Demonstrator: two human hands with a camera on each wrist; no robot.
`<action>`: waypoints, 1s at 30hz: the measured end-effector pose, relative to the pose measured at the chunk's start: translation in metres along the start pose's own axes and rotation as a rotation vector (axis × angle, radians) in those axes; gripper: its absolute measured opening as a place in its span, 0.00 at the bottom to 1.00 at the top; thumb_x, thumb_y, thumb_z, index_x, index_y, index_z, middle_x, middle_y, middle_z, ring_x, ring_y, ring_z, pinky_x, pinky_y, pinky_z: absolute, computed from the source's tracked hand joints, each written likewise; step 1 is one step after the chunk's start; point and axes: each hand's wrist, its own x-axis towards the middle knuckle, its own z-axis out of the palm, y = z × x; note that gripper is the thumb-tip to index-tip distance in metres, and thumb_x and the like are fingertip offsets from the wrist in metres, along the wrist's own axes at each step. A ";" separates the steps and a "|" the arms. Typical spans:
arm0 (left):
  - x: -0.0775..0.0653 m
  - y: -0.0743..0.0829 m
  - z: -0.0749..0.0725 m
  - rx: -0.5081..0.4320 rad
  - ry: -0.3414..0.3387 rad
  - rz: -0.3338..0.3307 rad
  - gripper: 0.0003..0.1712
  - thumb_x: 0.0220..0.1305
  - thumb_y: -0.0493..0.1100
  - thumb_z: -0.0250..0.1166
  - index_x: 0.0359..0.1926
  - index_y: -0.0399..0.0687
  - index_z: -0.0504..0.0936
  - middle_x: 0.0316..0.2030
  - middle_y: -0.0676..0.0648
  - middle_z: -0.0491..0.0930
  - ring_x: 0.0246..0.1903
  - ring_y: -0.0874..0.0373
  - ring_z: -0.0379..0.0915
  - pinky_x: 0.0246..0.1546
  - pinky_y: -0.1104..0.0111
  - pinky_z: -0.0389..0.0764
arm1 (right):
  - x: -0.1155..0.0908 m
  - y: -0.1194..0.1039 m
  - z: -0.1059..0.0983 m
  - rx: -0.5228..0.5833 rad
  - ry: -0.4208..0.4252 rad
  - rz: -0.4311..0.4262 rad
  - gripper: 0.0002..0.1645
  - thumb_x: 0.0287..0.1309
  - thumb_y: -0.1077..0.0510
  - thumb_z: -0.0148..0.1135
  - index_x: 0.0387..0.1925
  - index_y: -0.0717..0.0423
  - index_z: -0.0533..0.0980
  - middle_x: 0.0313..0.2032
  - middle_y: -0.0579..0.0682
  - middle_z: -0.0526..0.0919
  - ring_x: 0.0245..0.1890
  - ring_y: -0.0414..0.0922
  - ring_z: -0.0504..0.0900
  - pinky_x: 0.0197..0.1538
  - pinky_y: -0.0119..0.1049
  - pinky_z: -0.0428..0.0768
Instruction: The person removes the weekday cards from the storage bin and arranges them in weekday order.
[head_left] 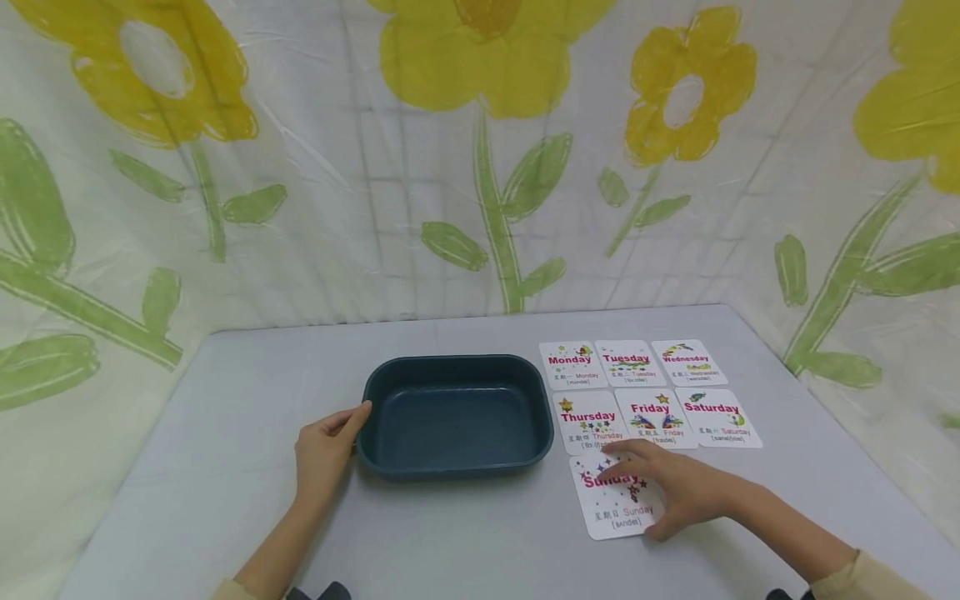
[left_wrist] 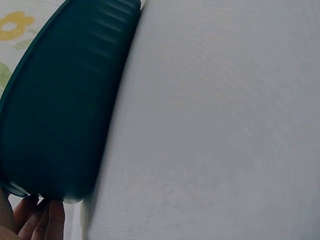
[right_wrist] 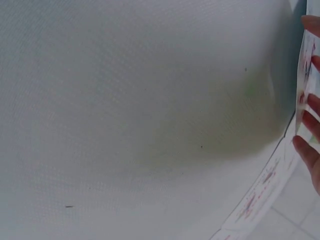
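Note:
A dark teal plastic tub (head_left: 453, 473) with rounded corners stands on the table with nothing in it. At its left end my left hand (head_left: 322, 454) grips the rim, thumb on top. In the left wrist view the fingers (left_wrist: 41, 220) press against the tub's outer wall (left_wrist: 55, 120). My right hand (head_left: 678, 483) spreads over the Sunday card (head_left: 613, 515), fingertips across its upper part and thumb at the lower right corner. Directly above that card lie the Thursday card (head_left: 587, 417) and the Friday card (head_left: 651, 410).
The Monday card (head_left: 572, 371), Tuesday card (head_left: 628, 371) and Wednesday card (head_left: 690, 371) form the top row right of the tub. The Saturday card (head_left: 720, 425) ends the middle row. A flower-printed curtain (head_left: 315, 275) hangs behind the grey-white table (head_left: 247, 400).

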 end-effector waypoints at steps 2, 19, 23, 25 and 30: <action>0.000 0.000 0.000 -0.002 -0.003 -0.002 0.32 0.55 0.65 0.61 0.40 0.39 0.84 0.38 0.40 0.84 0.27 0.65 0.80 0.25 0.79 0.77 | 0.000 0.000 0.001 -0.005 0.004 0.001 0.43 0.33 0.43 0.75 0.57 0.23 0.67 0.64 0.44 0.62 0.60 0.49 0.64 0.51 0.43 0.76; -0.001 0.006 0.000 0.007 -0.010 -0.006 0.34 0.55 0.66 0.60 0.42 0.39 0.84 0.40 0.39 0.83 0.31 0.61 0.81 0.26 0.80 0.77 | -0.003 0.000 0.004 0.014 -0.004 0.025 0.43 0.34 0.42 0.74 0.57 0.24 0.66 0.64 0.45 0.61 0.57 0.49 0.66 0.48 0.40 0.77; 0.000 0.006 0.000 0.007 -0.005 -0.003 0.33 0.55 0.66 0.60 0.41 0.39 0.84 0.39 0.39 0.83 0.30 0.64 0.80 0.25 0.80 0.76 | -0.001 0.000 0.004 0.000 0.003 0.025 0.44 0.34 0.43 0.75 0.57 0.24 0.66 0.64 0.44 0.62 0.55 0.47 0.67 0.46 0.38 0.77; 0.000 0.006 0.000 0.005 -0.004 -0.002 0.33 0.55 0.66 0.60 0.41 0.39 0.84 0.39 0.39 0.83 0.30 0.65 0.80 0.26 0.80 0.77 | 0.000 0.000 0.004 -0.007 0.006 0.023 0.44 0.33 0.44 0.75 0.57 0.24 0.66 0.63 0.43 0.62 0.55 0.47 0.68 0.45 0.37 0.76; 0.002 0.005 -0.005 0.036 -0.045 -0.014 0.34 0.54 0.66 0.60 0.44 0.41 0.83 0.40 0.41 0.83 0.33 0.61 0.81 0.28 0.80 0.77 | 0.002 0.002 0.002 -0.004 0.016 0.022 0.43 0.34 0.40 0.74 0.56 0.25 0.67 0.64 0.44 0.61 0.55 0.47 0.67 0.45 0.38 0.77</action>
